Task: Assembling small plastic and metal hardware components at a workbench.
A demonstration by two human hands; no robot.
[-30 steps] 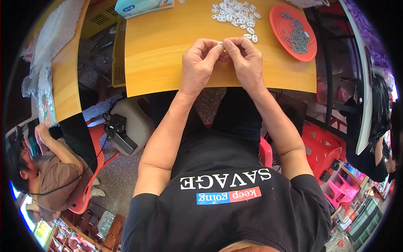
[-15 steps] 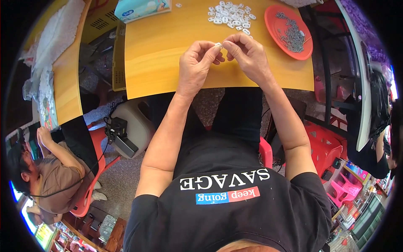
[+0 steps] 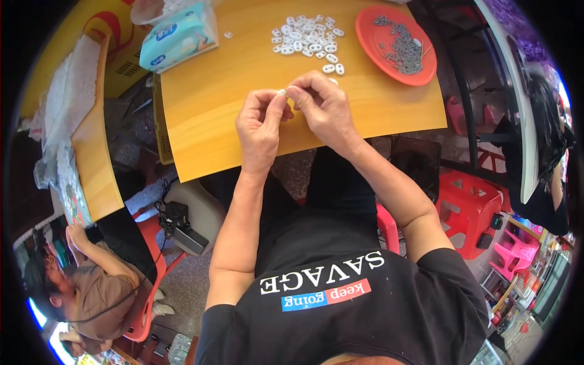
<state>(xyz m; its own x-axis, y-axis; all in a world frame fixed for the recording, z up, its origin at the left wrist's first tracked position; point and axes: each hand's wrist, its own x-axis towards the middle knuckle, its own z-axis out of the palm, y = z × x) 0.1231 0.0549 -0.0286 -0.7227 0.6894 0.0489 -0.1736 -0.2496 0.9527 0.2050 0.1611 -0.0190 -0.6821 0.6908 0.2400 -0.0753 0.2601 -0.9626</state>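
Note:
Over the near half of the yellow table [image 3: 207,121], my left hand [image 3: 260,125] pinches a small white piece [image 3: 281,92] between thumb and fingers. Only a bit of that piece shows. My right hand [image 3: 325,109] meets it there, thumb and forefinger pressed together at the piece; whatever they hold is too small to make out. Beyond my hands lies a loose pile of small white oval plastic pieces [image 3: 304,36] with two holes each. Farther right, a red plate [image 3: 371,58] carries many small grey metal pins [image 3: 406,52], with a white bit and a thin stick among them.
A blue tissue pack [image 3: 179,39] stands at the table's far left, with one white piece [image 3: 228,34] beside it. Red stools [image 3: 468,210] are on the right. To the left, a person [image 3: 100,292] sits by another table [image 3: 94,164] bearing plastic bags.
The view has tilted and shifted. Both hands have come slightly nearer to me, away from the pile, still pinched together at the white piece.

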